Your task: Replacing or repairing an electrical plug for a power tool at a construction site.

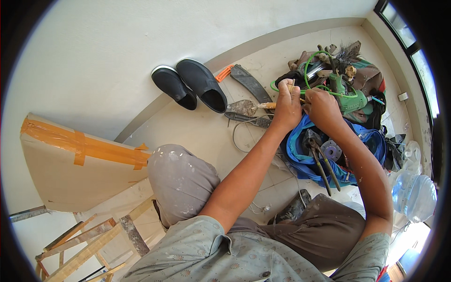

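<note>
My two hands are close together above a heap of tools. My left hand [287, 107] is closed, with a thin green cord [306, 70] running through its fingers and a small tan piece at the fingertips. Beside it, my right hand [324, 105] is closed in a pinch; what it grips is hidden. The cord loops over a green power drill [350, 99] just beyond my right hand. Below my hands sits an open blue bag [297, 157], with long-handled pliers [324, 165] and a grey-purple disc [331, 151] in it.
Left of my hands lie a trowel [244, 108], a dark curved strip [251, 83] and an orange piece [224, 74]. Black slip-on shoes [202, 84] lean by the wall. A taped cardboard panel [75, 164] and wooden frame [94, 239] stand left; a water bottle [413, 196] is right.
</note>
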Tool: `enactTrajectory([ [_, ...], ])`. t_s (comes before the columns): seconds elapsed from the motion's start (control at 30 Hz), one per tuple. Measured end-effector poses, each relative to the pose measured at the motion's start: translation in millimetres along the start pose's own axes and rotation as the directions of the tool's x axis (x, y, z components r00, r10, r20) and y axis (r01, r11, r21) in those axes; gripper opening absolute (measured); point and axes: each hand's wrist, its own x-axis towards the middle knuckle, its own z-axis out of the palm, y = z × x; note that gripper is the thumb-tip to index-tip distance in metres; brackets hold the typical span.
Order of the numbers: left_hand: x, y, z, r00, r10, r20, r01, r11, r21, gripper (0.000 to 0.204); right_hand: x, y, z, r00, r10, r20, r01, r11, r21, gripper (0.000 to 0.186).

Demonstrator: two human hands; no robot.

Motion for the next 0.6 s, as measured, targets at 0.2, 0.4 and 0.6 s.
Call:
enactTrajectory([
  [0.2, -7.0, -6.6, 20.2, 0.996, 0.036, 0.087, -0.02, 0.985, -0.174, 0.036, 9.6, 20.2, -13.3, 0.967, 0.01, 0.255, -0.019, 0.999, 0.033, 0.007],
  [0.4, -10.7, -9.3, 18.9, 0.981, -0.11, 0.161, 0.165, 0.908, -0.386, 0.031, -1.0, 13.7, 2.9, 0.998, 0.031, 0.053, -0.026, 0.996, -0.089, 0.012],
  [0.6, -13.4, 0.3, 19.5, 0.952, -0.271, 0.141, 0.303, 0.777, -0.552, 0.034, -4.9, 11.8, 8.0, 0.998, -0.053, -0.037, 0.052, 0.998, -0.029, 0.012],
])
